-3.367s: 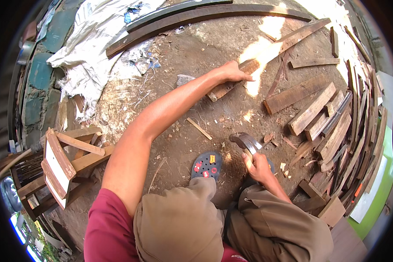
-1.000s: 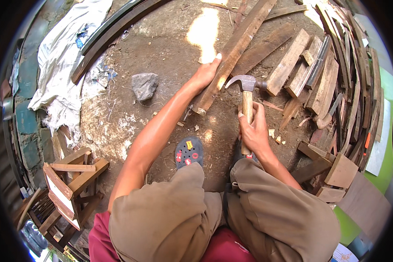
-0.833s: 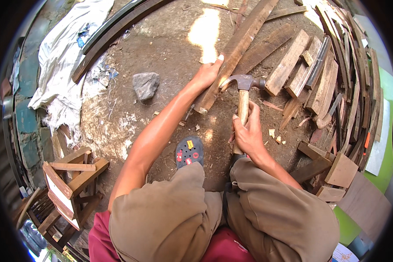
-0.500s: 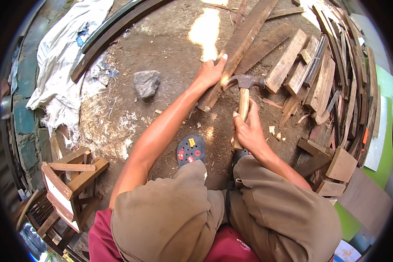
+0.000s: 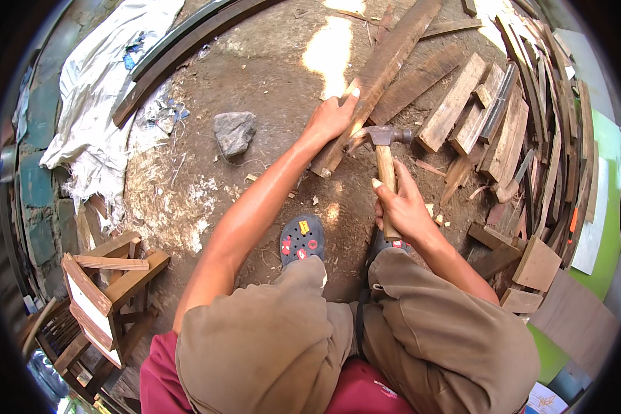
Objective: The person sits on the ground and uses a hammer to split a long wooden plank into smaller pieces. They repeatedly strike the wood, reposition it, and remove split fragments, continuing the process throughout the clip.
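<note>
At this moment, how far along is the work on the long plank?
Done: little that shows; wood chips lie on the dirt. In hand: the left hand steadies the long plank, and the right hand holds the claw hammer, its head against the plank's edge. Left: the plank is not yet stacked with the boards at right.

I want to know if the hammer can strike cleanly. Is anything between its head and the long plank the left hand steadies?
Nothing visible. The hammer, in the right hand, has its head right beside the plank, just below the left hand.
</note>
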Available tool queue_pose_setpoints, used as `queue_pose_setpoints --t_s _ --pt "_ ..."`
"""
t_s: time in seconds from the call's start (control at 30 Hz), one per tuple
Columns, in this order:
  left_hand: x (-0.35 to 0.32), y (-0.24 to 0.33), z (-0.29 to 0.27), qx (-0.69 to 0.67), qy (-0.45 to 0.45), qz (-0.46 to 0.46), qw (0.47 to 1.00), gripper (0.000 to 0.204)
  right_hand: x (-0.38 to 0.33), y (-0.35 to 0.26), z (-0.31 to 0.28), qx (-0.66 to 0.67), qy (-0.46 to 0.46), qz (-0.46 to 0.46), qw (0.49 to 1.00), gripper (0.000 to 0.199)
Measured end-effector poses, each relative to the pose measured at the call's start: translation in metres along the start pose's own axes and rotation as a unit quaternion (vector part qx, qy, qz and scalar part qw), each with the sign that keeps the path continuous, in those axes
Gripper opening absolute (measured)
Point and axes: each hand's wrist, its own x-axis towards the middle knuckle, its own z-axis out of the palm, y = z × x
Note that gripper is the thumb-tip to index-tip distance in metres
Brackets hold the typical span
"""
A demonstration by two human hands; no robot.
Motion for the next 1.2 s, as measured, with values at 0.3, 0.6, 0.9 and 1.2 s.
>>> queue_pose_setpoints --t_s 0.3,0.6,0.9,1.2 --pt "-0.002 -0.041 -0.006 -0.094 -0.063 -0.023 0.993 0.095 -0.007 -0.030 -0.026 -0.057 -0.090 0.056 0.993 0.061" --pt "0.000 -0.040 -0.001 -0.026 -0.031 -0.016 0.999 0.098 0.009 -0.002 -0.004 0.010 0.009 -0.047 0.999 0.060" --pt "-0.005 -0.030 -0.003 -0.022 -0.062 -0.033 0.997 0.093 0.005 0.017 0.010 0.005 0.031 -0.024 0.999 0.063" --pt "0.002 -0.036 0.002 0.015 -0.038 -0.041 0.998 0.093 0.008 0.048 -0.003 -0.113 0.018 -0.091 0.989 0.071"
